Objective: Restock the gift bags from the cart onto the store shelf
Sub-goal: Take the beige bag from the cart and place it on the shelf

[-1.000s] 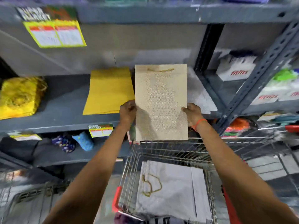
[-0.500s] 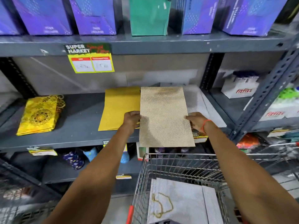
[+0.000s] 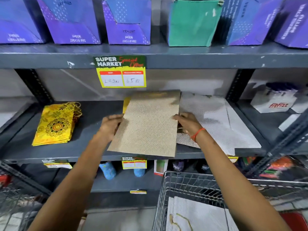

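Left hand and right hand clamp flat beige patterned paper gift bag by side edges on grey metal shelf, fingertips hidden, plain yellow bag peeking at 11 o'clock.

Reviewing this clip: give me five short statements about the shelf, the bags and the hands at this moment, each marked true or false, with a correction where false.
1. Both hands hold the beige patterned gift bag by its side edges. True: the left hand is at its left edge, the right hand at its right.
2. The beige bag stands upright on the shelf. False: it lies nearly flat over the middle shelf.
3. A stack of gold floral bags lies to the left on the same shelf. True.
4. The cart is empty. False: a white bag with a gold cord lies in it.
5. The orange wristband is on the left wrist. False: it is on the right wrist.
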A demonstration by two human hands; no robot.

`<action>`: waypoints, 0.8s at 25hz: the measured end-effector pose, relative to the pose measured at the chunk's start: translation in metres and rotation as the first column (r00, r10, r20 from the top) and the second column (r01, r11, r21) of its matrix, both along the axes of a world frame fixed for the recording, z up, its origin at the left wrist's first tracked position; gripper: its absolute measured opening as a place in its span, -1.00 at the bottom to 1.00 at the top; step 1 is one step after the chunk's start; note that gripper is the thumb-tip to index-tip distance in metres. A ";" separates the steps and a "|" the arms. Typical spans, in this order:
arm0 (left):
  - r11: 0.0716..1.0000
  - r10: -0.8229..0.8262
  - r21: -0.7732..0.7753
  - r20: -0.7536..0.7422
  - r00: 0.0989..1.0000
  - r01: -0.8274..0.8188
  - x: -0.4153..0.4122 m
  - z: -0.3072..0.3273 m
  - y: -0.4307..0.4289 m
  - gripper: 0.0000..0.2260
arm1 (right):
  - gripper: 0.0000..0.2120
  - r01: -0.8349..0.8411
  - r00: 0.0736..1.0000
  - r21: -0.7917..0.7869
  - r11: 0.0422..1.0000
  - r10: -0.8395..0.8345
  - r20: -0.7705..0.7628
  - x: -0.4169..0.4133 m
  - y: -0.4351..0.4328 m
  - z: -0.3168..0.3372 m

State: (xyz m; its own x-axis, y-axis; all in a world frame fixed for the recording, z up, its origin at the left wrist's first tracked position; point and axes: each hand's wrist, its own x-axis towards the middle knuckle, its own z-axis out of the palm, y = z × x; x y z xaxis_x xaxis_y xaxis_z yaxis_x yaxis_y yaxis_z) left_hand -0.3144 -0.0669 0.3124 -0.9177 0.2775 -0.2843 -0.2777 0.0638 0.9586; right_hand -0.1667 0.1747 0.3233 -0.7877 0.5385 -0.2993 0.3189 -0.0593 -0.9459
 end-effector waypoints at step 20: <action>0.900 0.092 -0.339 -0.462 0.882 -0.272 0.067 -0.029 0.056 -0.59 | -0.65 0.135 0.991 0.497 0.857 -0.106 -0.088 0.002 -0.052 -0.048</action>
State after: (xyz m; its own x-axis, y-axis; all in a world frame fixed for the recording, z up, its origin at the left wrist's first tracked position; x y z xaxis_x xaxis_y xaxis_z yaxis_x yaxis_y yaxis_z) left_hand -0.2479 -0.0106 0.2835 -0.9943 0.0442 0.0968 0.1063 0.4391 0.8921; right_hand -0.1643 0.1229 0.2749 -0.7141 0.6957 0.0782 0.2865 0.3923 -0.8741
